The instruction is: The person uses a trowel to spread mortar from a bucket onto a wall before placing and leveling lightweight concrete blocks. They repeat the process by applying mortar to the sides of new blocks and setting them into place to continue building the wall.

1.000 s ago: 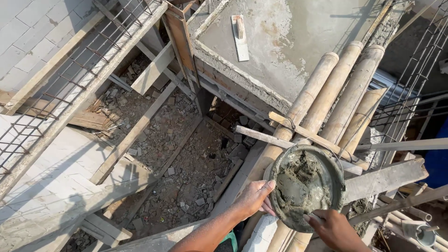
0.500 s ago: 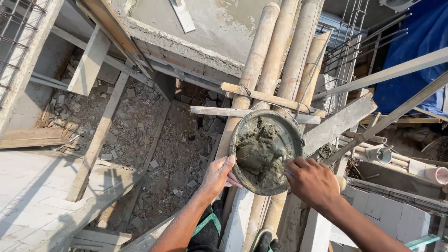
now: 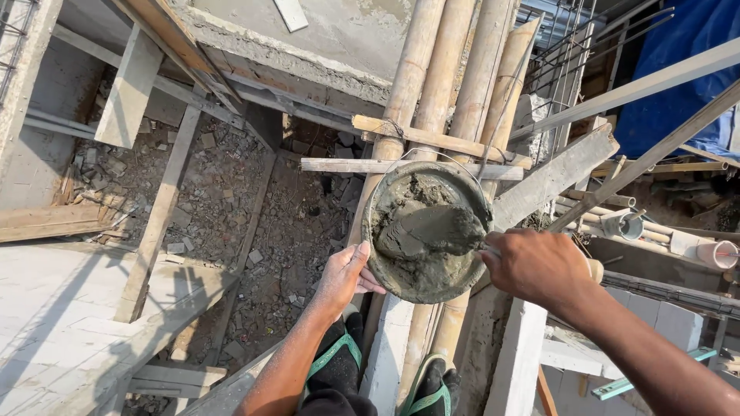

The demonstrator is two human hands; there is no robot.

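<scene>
Over the bamboo poles (image 3: pixel 455 85), the left hand (image 3: pixel 343 277) grips the round mortar-caked grey bucket (image 3: pixel 426 229) by its near-left rim. The right hand (image 3: pixel 536 266) is closed on a mortar-loaded trowel (image 3: pixel 432 229) reaching in from the right.

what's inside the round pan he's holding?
The pan holds wet grey mortar, with a loaded trowel blade lifted by the right hand. The left hand grips the rim. The pan's bottom is covered.

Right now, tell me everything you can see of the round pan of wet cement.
The pan is round, shallow and dark, crusted grey all over, and looks like metal or rubber. It holds wet grey cement, with a loaded trowel dug in. It is tilted toward the camera, above bamboo poles. The left hand grips its near-left rim, thumb on the edge; the right hand holds the trowel's handle.
</scene>
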